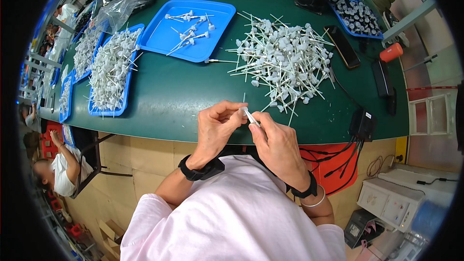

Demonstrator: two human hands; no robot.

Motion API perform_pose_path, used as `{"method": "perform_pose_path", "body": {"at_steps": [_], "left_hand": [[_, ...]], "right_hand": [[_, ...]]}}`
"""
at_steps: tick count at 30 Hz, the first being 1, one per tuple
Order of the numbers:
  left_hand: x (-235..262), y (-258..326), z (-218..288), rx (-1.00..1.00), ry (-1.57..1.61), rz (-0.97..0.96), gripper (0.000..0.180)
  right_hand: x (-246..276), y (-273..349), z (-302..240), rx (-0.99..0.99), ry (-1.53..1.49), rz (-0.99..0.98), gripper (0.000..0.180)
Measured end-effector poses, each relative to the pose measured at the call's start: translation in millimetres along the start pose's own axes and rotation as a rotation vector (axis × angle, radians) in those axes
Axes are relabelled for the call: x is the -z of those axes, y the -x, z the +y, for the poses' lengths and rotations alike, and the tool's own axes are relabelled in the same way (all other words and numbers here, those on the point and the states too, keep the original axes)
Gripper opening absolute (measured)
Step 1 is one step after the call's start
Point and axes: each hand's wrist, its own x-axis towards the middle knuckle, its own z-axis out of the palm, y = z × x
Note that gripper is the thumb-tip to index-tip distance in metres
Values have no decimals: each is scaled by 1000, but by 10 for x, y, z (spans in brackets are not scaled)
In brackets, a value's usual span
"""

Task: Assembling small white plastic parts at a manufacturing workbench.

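Left hand: thumb and forefinger (217, 122) pinching a small white piece (243, 110), its thin stem pointing up.
Right hand: thumb and fingers (278, 142) pressed together on a slim pale tool (252, 119) — its tip meets or nearly meets the piece; I cannot tell which.
White piece: in front of the chest, over the near edge of the green table (179, 99).
Pile: loose white stemmed pieces (285, 63) beyond the hands, a phone (342, 47) just right.
Blue tray: a few pieces in the middle one (159, 31) — heaps in those farther left.
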Motion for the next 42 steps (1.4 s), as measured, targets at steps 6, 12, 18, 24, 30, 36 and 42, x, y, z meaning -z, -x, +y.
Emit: {"method": "perform_pose_path", "body": {"at_steps": [6,12,18,24,30,36,42], "left_hand": [[-19,9,21,16,-11,24,25],[-41,34,35,19,-27,30,28],[-36,36,-25,-32,-68,33,26],[-41,47,-42,-93,-145,54,25],[-35,45,-53,-122,-195,60,25],[-36,46,-62,-131,-205,65,24],[-38,51,-50,-129,-221,67,24]], "right_hand": [[-8,10,0,7,12,-14,17],[-17,-6,6,2,20,0,17],[-14,-31,2,10,27,14,15],[-42,-38,25,24,64,17,16],[-66,-28,30,42,122,30,18],[-67,-22,45,62,157,33,19],[-59,-18,28,63,177,25,19]]}}
